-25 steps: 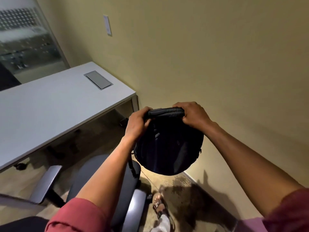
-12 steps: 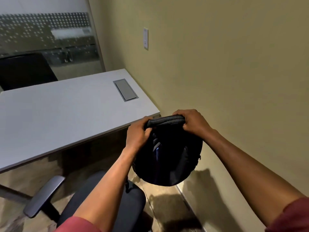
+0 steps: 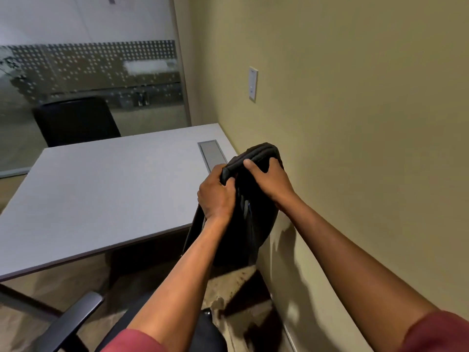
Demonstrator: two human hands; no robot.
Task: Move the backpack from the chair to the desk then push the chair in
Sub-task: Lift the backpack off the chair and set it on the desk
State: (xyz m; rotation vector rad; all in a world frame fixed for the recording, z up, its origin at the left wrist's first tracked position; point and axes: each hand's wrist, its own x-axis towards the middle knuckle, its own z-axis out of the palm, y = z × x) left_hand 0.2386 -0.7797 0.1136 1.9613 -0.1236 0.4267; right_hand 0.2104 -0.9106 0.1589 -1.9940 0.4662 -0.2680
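Note:
A black backpack (image 3: 250, 219) hangs in the air at the desk's near right corner, close to the wall. My left hand (image 3: 215, 196) grips its top edge on the left side, and my right hand (image 3: 270, 180) grips the top on the right. The pale grey desk (image 3: 101, 194) stretches to the left of the bag, its top bare. Below my arms is the black office chair (image 3: 208, 334), with one grey armrest (image 3: 69, 323) showing at lower left; its seat is mostly hidden by my left arm.
A yellow-green wall (image 3: 355, 123) runs close along the right, with a white switch plate (image 3: 253, 83). A metal cable hatch (image 3: 212, 154) is set in the desk's far right. A second black chair (image 3: 76, 120) stands behind the desk, before a frosted glass partition (image 3: 88, 72).
Both hands have lifted the backpack up and forward, from above the chair seat to the desk's near right corner. The view has tilted upward, showing more of the desk and glass wall.

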